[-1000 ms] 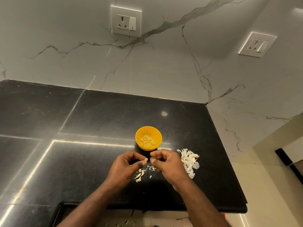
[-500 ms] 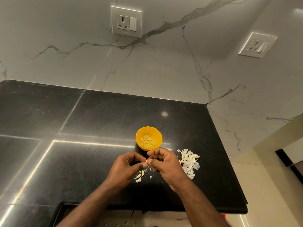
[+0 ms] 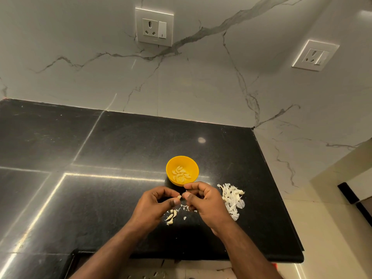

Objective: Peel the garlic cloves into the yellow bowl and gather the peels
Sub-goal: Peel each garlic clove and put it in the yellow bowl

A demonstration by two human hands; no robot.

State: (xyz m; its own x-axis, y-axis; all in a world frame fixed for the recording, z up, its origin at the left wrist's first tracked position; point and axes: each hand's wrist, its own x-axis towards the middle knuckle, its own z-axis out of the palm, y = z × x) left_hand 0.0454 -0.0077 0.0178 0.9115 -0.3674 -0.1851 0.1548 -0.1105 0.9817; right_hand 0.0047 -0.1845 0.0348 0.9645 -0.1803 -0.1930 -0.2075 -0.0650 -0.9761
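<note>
Risk first: slipping of the small garlic clove (image 3: 179, 196) out of the pinch and down onto the black table (image 3: 120, 150), among the loose scraps (image 3: 171, 215) lying just below the grip. Likely cause: very little of the clove visible between the fingertips, and a pull on the skin from both sides at once. Second risk: bits of skin falling short of the peel pile (image 3: 232, 200) and spreading over the table, so more gathering later. Third: knocking the yellow bowl (image 3: 182, 170), because of the right knuckles almost at its near rim. Also possible: dropping the clove into the bowl with skin on it, hard to judge here because of the small size.

Now the grip. Left hand (image 3: 153, 206): fingers curled, thumb and forefinger closed on the clove, holding it at the tips. Right hand (image 3: 203, 200): also curled, fingertips against the same clove from the other side, seemingly picking at its skin; exact contact too small to tell. No gap between the two hands at the clove.

Places relative to the grip: bowl with peeled cloves (image 3: 181, 174) just beyond, peel pile just to the right of the right hand, scraps directly beneath.
</note>
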